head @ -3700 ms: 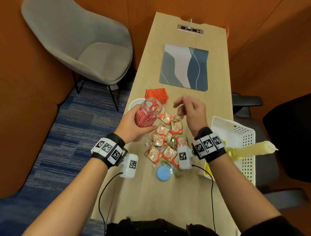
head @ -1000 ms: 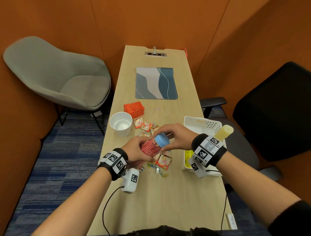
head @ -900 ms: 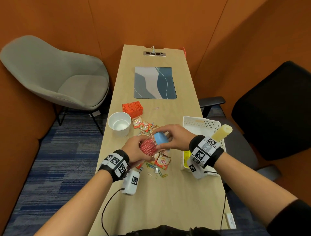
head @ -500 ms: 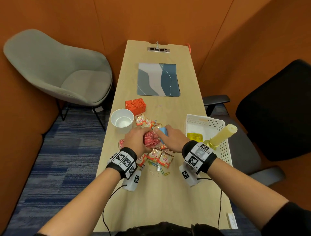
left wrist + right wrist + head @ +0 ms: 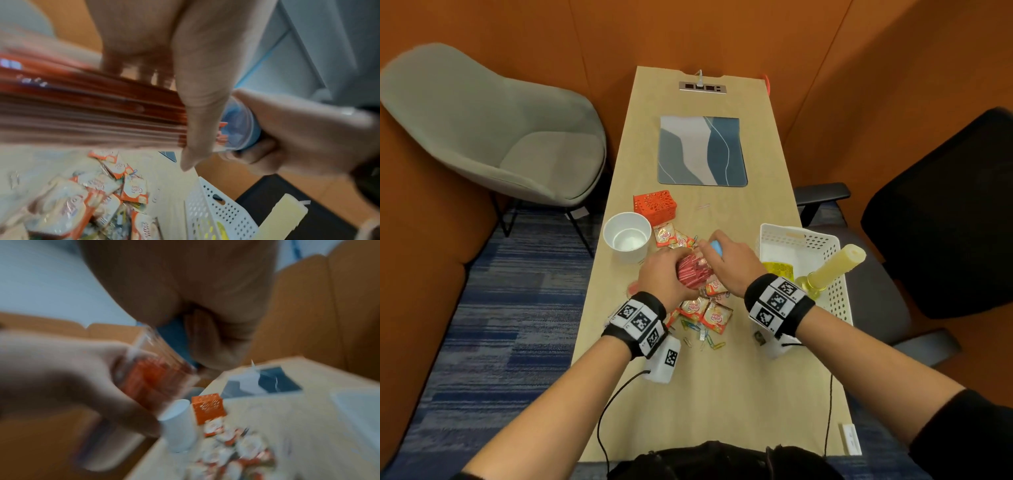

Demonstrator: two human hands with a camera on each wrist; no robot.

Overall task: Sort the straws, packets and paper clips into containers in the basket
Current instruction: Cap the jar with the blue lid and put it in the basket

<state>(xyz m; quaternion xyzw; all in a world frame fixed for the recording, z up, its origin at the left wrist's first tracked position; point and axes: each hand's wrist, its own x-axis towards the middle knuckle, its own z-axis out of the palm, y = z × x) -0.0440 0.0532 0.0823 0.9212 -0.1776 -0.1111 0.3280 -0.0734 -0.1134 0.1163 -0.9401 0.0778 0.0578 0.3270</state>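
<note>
My left hand (image 5: pixel 669 270) grips a clear jar (image 5: pixel 693 272) packed with red straws and holds it on its side just above the packet pile. At the jar's mouth sits a blue lid (image 5: pixel 716 246), and my right hand (image 5: pixel 722 260) is curled round it. The left wrist view shows the straws in the jar (image 5: pixel 92 110), the blue lid (image 5: pixel 242 126) and the right hand's fingers (image 5: pixel 298 138) wrapped on it. Orange-and-white packets (image 5: pixel 705 310) and coloured paper clips (image 5: pixel 703 337) lie on the table under the hands. The white basket (image 5: pixel 804 240) stands to the right.
The basket holds a yellow bottle (image 5: pixel 835 267) and a yellow item (image 5: pixel 779 269). A white cup (image 5: pixel 626 236) and an orange perforated box (image 5: pixel 655 205) stand left of the pile. A blue-grey mat (image 5: pixel 702 150) lies farther back, with one loose clip (image 5: pixel 703 206) before it.
The blue lid, once lying on the table, is now at the jar's mouth in my right hand. Over the last second both hands dropped with the jar towards the packets.
</note>
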